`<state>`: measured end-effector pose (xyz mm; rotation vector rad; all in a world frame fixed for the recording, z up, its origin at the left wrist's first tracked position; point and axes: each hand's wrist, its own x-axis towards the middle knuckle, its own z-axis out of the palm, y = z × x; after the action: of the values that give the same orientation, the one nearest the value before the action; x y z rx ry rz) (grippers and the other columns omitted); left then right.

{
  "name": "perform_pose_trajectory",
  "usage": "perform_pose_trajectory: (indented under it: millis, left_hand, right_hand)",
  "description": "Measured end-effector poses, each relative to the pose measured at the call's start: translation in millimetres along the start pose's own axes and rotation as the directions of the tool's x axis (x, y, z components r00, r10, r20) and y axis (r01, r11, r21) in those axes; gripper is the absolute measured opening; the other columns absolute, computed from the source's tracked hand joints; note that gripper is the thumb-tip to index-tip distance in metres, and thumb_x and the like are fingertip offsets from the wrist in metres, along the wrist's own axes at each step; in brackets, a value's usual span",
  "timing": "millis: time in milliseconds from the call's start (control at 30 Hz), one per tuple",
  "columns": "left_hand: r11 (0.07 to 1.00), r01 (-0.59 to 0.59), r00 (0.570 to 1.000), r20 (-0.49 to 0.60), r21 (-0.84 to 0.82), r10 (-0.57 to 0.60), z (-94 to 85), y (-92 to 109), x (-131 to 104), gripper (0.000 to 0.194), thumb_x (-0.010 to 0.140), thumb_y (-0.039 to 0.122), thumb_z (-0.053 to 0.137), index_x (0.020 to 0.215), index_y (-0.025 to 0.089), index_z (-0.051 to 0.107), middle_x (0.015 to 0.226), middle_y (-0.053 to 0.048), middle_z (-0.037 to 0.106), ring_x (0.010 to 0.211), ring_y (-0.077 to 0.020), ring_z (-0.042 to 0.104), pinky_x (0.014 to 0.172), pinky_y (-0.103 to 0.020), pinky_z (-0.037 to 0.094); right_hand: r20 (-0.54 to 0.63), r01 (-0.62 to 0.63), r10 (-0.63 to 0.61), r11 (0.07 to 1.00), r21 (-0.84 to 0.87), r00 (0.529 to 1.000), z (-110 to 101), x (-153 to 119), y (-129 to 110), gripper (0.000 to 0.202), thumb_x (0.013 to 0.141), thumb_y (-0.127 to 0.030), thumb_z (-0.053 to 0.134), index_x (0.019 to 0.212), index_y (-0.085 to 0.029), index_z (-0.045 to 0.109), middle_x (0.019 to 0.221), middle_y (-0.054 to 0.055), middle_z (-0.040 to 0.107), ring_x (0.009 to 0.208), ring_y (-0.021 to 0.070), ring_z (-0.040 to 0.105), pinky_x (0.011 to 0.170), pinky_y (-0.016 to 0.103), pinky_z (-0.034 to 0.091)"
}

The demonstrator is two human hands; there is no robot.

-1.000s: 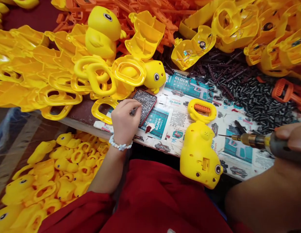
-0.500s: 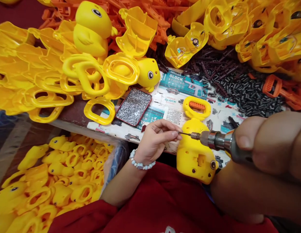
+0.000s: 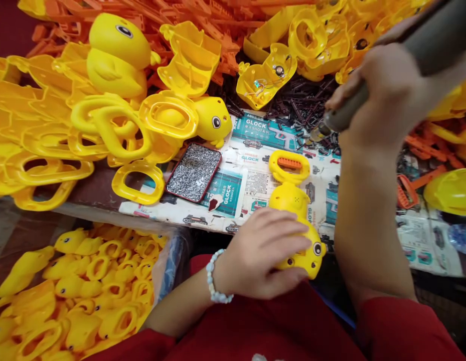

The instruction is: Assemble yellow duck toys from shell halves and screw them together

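A yellow duck toy [image 3: 291, 200] with a loop handle lies at the table's front edge. My left hand [image 3: 261, 253] covers its lower part, fingers curled over it and thumb against its side. An eye and part of the head show past the fingertips. My right hand [image 3: 386, 93] is raised at the upper right, wrapped round a grey power screwdriver [image 3: 349, 106]. Its tip points down and left over dark plastic parts [image 3: 296, 108], apart from the duck. A shallow tray of small metal screws [image 3: 195, 173] sits left of the duck.
Yellow shell halves and handles [image 3: 40, 125] are heaped at the left. An open duck shell [image 3: 268, 77] with wiring lies at the back. Orange parts [image 3: 206, 20] pile behind. Below the table, a lined bin [image 3: 168, 271] holds several yellow ducks. Printed card sheets [image 3: 255, 185] cover the table.
My right hand has lifted the power screwdriver up and away from the duck toy. My left hand has left the screwdriver's tip and moved down onto the duck. The view has shifted slightly.
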<state>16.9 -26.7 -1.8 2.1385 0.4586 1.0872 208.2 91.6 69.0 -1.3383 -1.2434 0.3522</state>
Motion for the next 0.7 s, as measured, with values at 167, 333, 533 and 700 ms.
perform_pose_trajectory:
  millis: [167, 333, 533, 700]
  left_hand:
    - [0.986, -0.122, 0.983, 0.148, 0.112, 0.105, 18.1, 9, 1, 0.023, 0.091, 0.036, 0.05, 0.095, 0.016, 0.062, 0.108, -0.004, 0.071, 0.112, -0.0202, 0.058, 0.107, -0.038, 0.032]
    - [0.987, -0.116, 0.984, 0.147, 0.11, 0.099, 22.5, 4, -1, 0.023, 0.092, 0.034, 0.048, 0.096, 0.016, 0.062, 0.109, -0.003, 0.071, 0.114, -0.0199, 0.055, 0.107, -0.038, 0.03]
    - [0.985, -0.122, 0.983, 0.155, 0.122, 0.102, 23.5, 1, 0, 0.022, 0.091, 0.032, 0.049, 0.098, 0.017, 0.062, 0.111, -0.002, 0.07, 0.114, -0.018, 0.055, 0.106, -0.037, 0.031]
    - [0.99, -0.102, 0.995, 0.007, 0.095, 0.102, 33.3, 1, 0, 0.014, 0.087, 0.03, 0.055, 0.088, 0.018, 0.062, 0.099, 0.001, 0.073, 0.103, -0.0165, 0.062, 0.102, -0.036, 0.035]
  right_hand:
    - [-0.098, 0.02, -0.02, 1.0, -0.006, 0.995, 16, 6, 7, 0.033, 0.089, 0.006, 0.041, 0.074, -0.021, 0.032, 0.057, -0.007, 0.027, 0.043, 0.0034, 0.043, 0.039, 0.015, 0.043]
    - [-0.093, 0.022, -0.014, 0.996, 0.086, 0.996, 14, 5, 14, 0.033, 0.086, 0.008, 0.04, 0.069, -0.02, 0.034, 0.052, -0.008, 0.03, 0.038, 0.0043, 0.038, 0.036, 0.016, 0.04]
    - [-0.205, 0.208, -0.155, 0.939, 0.274, 0.967, 26, 7, 36, 0.026, 0.071, 0.007, 0.039, 0.064, -0.018, 0.036, 0.047, -0.008, 0.028, 0.033, 0.0084, 0.033, 0.028, 0.02, 0.031]
    - [-0.201, 0.291, -0.243, 0.921, 0.26, 0.949, 28, 3, 45, 0.017, 0.068, -0.007, 0.046, 0.064, -0.019, 0.034, 0.048, -0.007, 0.03, 0.033, 0.0094, 0.036, 0.029, 0.02, 0.032]
